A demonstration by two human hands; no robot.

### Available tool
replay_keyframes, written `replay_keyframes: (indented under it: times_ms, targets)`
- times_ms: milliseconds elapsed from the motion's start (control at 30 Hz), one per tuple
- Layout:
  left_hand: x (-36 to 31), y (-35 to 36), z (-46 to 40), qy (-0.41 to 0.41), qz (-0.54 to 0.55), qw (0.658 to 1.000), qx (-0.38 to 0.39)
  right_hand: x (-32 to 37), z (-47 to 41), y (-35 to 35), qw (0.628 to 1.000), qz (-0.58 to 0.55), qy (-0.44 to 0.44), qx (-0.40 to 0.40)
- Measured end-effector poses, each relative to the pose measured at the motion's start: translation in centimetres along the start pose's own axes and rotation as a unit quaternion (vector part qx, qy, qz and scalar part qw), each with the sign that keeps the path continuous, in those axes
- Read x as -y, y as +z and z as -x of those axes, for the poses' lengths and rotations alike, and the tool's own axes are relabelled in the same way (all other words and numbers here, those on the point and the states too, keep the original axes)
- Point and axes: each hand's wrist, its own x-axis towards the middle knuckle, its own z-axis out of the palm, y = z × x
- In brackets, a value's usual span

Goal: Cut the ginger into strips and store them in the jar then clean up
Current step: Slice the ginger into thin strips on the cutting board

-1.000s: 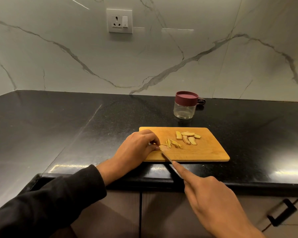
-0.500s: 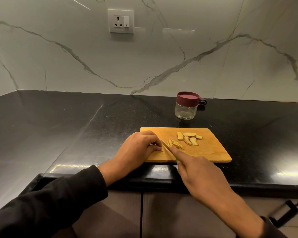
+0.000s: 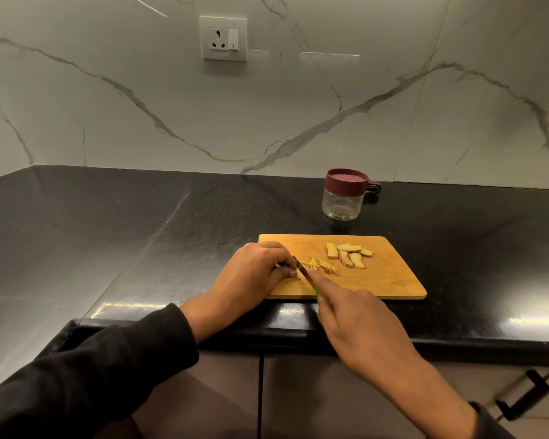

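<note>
Gripping a knife [image 3: 302, 271], the right hand [image 3: 358, 324] cuts on a wooden board [image 3: 390, 280]; left hand [image 3: 254, 272] fingers curl, pinning a ginger piece [image 3: 298, 275] beside strips [image 3: 322, 266].

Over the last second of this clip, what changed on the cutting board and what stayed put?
The right hand slid forward with the knife, bringing the blade from the board's near edge up beside the left hand's fingertips. The left hand stayed curled on a ginger piece at the left of the cutting board. The cut strips, the uncut slices and the lidded jar did not move.
</note>
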Motion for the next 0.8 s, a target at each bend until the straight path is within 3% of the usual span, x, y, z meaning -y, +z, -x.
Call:
replay_keyframes:
  times_ms: [800]
  targets:
    - [-0.1, 0.1, 0.1, 0.004, -0.012, 1.000, -0.004, 1.3, -0.1, 0.9, 1.000, -0.023, 0.005, 0.003]
